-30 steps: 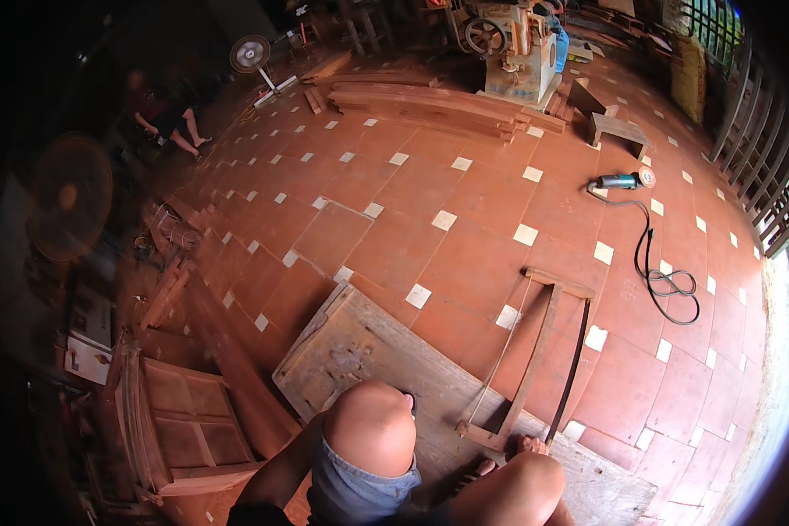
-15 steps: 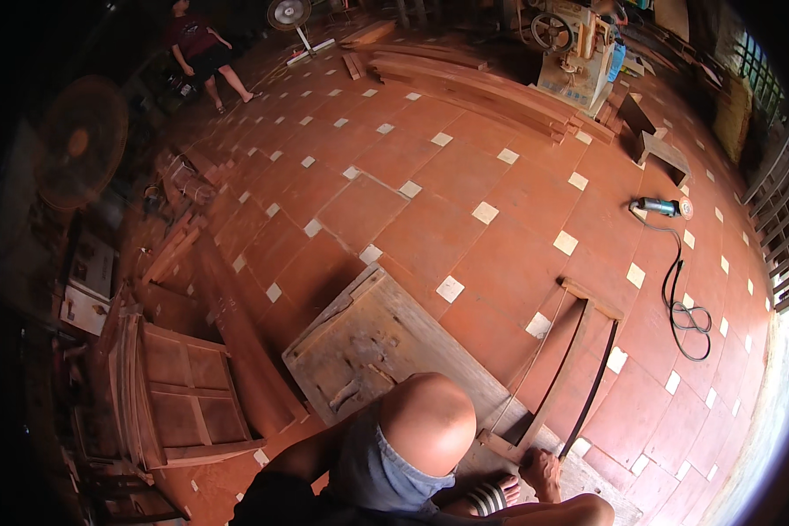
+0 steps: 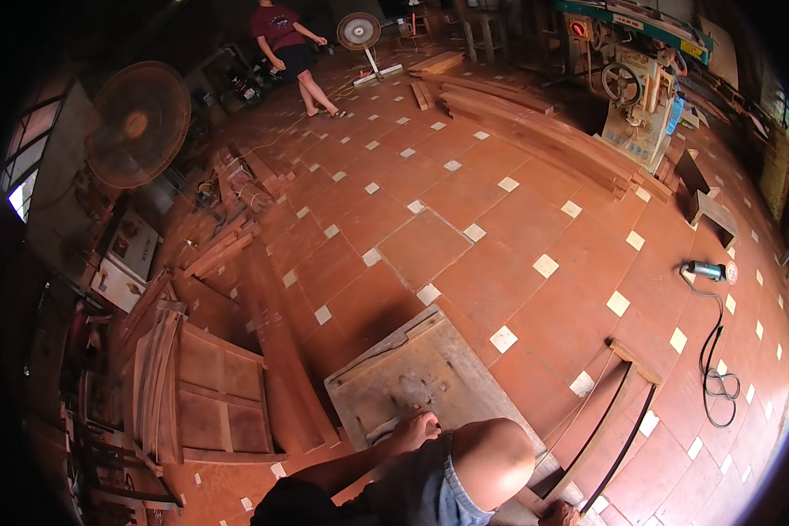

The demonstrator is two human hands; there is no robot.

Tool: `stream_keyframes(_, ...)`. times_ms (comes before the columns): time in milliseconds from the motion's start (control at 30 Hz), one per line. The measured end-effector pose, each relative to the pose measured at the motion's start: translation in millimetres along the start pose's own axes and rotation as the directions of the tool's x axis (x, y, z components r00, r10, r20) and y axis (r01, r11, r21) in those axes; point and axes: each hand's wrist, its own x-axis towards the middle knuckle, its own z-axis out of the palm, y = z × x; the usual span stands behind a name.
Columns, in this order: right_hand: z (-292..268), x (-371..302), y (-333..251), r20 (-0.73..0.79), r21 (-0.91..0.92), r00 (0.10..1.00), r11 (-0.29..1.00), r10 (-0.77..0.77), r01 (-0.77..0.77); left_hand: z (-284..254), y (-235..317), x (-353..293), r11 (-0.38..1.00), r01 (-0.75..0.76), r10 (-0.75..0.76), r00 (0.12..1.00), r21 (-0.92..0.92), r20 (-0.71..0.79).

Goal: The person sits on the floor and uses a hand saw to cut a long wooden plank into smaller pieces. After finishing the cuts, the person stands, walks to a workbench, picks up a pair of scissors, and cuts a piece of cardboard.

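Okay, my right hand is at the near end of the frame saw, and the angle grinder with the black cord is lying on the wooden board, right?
Not quite: the angle grinder with the black cord lies on the tiled floor, as the head view shows.

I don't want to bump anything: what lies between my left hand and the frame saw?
In the head view, your bare, bent knee lies between the left hand and the frame saw, with the weathered wooden board showing beyond it.
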Motion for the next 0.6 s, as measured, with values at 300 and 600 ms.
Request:
stream_keyframes(300, 5.8, 15.9, 2.8, -0.103, -0.002, 0.993, 0.999, 0.053, -0.053, 50.4, -64.0, -19.6, 0.567, -0.208, 0.377, 0.926, 0.797, -0.026)
stream_keyframes(600, 0.4, 23.3, -1.9, -0.126, 0.017, 0.989, 0.997, 0.077, -0.075, 35.6, -58.5, -34.0, 0.661, -0.164, 0.268, 0.963, 0.732, -0.027)
